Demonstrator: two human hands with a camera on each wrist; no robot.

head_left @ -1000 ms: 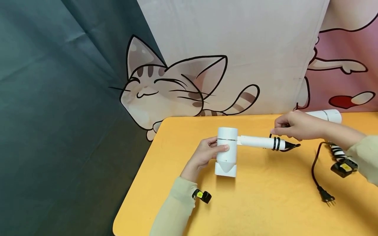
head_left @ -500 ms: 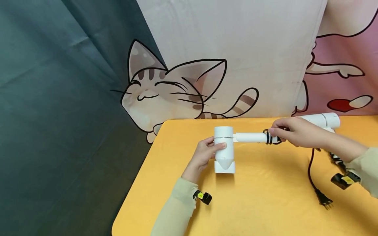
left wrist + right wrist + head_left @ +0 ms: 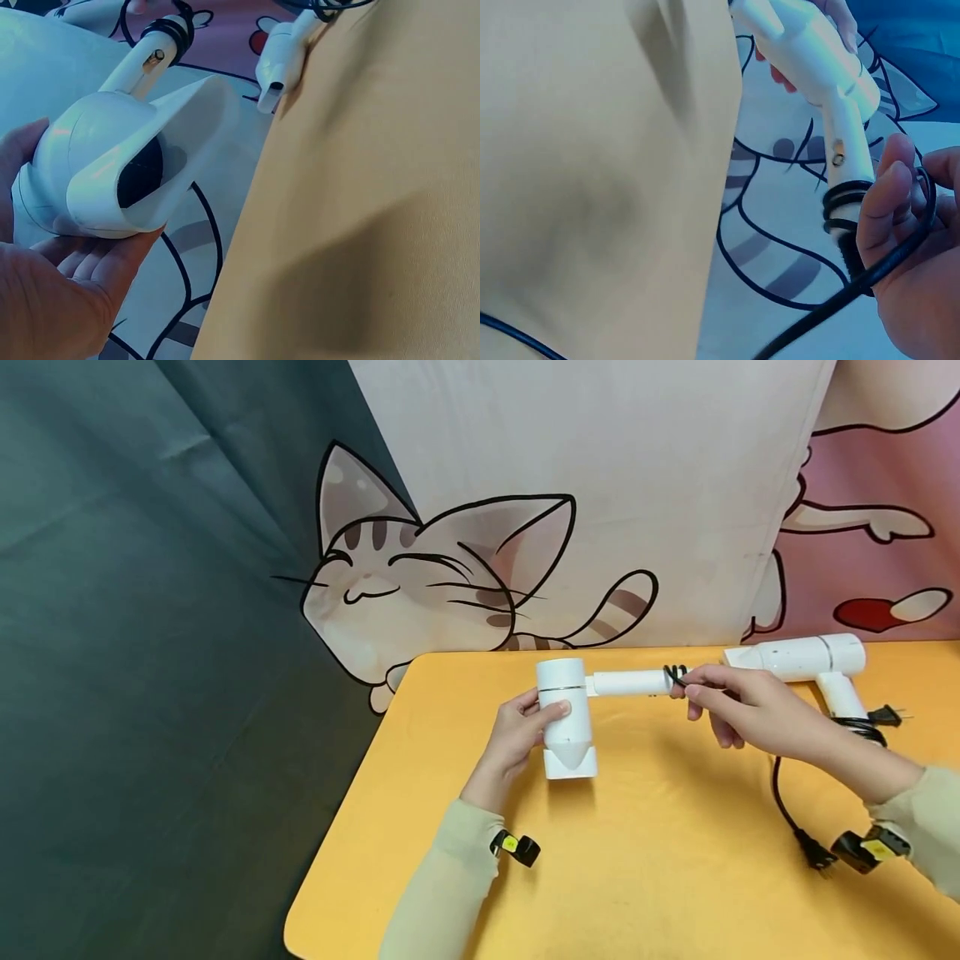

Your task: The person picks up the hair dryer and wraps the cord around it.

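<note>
My left hand (image 3: pixel 525 735) grips the round body of a white hair dryer (image 3: pixel 566 714), nozzle pointing towards me, just above the yellow table (image 3: pixel 660 860). Its handle (image 3: pixel 626 683) sticks out to the right, with black cord coils (image 3: pixel 675 676) round the end. My right hand (image 3: pixel 708 695) pinches the black cord (image 3: pixel 780 793) beside those coils; the cord trails down to its plug (image 3: pixel 813 856). In the left wrist view, my left hand (image 3: pixel 52 285) cups the dryer body (image 3: pixel 112 172). In the right wrist view, my right hand (image 3: pixel 907 270) holds the cord (image 3: pixel 862 285) at the coils (image 3: pixel 847 199).
A second white hair dryer (image 3: pixel 802 657) lies at the table's back right, its black plug (image 3: pixel 888 717) beside it. A cartoon cat cloth (image 3: pixel 450 577) hangs behind the table. The table's left edge (image 3: pixel 352 810) drops off beside my left forearm.
The held dryer has shifted up and towards the back. My right hand has gone from above the handle to its end with the cord, uncovering the second dryer. The plug slid slightly left.
</note>
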